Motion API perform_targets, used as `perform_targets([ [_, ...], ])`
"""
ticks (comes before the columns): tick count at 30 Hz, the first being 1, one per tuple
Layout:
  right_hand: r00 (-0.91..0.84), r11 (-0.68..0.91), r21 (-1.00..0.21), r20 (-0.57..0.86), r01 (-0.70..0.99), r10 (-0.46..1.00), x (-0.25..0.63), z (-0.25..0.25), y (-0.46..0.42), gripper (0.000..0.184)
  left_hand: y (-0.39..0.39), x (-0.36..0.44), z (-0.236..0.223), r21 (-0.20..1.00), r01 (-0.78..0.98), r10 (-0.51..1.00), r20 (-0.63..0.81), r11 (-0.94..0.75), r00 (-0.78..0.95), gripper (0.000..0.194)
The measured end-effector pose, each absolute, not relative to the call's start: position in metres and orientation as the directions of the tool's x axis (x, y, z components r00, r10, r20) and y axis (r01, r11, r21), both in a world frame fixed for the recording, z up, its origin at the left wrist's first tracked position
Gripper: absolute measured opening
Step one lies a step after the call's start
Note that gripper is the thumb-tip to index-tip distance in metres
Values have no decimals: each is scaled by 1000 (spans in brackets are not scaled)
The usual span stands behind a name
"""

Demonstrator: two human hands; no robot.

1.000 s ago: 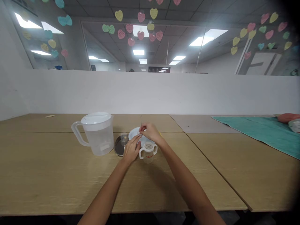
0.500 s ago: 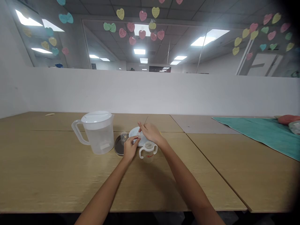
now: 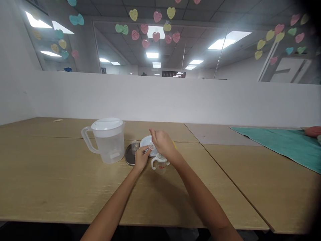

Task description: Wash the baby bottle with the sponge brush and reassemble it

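Note:
My left hand (image 3: 141,158) pinches a small clear round part with a pale rim (image 3: 151,146), held over the white plate (image 3: 144,142). Close against it, my right hand (image 3: 163,144) is closed with its fingertips pinched around a thin rod, mostly hidden by the fingers. Below my right wrist stands a clear baby bottle (image 3: 161,166) with two white handles and red lettering, its top partly covered. Left of the plate, a clear dome cap (image 3: 135,146) rests on a dark round tray (image 3: 129,158).
A lidded translucent pitcher (image 3: 110,147) stands on the left, handle outward. Something yellow (image 3: 175,145) shows behind my right hand. A green cloth (image 3: 273,140) lies on the right with a reddish object (image 3: 313,131) at its far end. A white wall (image 3: 160,97) bounds the table's back.
The view has shifted slightly, moving everything a little to the right. My right hand has turned, and the thin rod that stuck up above it is now mostly out of sight.

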State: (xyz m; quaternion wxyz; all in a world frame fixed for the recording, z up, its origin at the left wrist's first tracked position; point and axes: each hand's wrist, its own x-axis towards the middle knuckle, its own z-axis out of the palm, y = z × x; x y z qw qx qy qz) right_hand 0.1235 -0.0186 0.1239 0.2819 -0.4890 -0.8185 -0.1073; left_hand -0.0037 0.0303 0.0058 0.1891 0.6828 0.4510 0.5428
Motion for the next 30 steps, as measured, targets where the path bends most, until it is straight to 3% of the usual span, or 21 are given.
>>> perform_targets([
  [4,-436,468,68,500,881,748,118,111,-6,34,31,-3,6,758,373,818,576,-536,4,24],
  [7,-463,468,103,434,878,773,116,98,4,32,32,-3,5,773,336,819,574,-538,-8,25],
  [10,-459,482,53,410,874,788,116,91,10,34,32,-4,5,774,331,817,576,-540,-14,24],
  [14,-410,511,-126,450,850,793,123,100,7,40,32,-3,7,783,286,815,579,-552,-13,25],
  [16,-387,528,-195,485,826,784,128,109,3,35,32,-2,8,793,257,817,576,-553,-17,25],
  [20,-380,528,-205,491,824,784,136,119,0,25,34,-2,6,820,208,834,550,-533,-30,26],
  [26,-435,546,-242,389,802,812,132,108,4,22,41,-7,3,836,178,842,536,-519,-60,29],
  [30,-464,588,-242,419,771,781,132,107,6,17,42,-9,4,853,113,853,518,-510,-66,31],
])
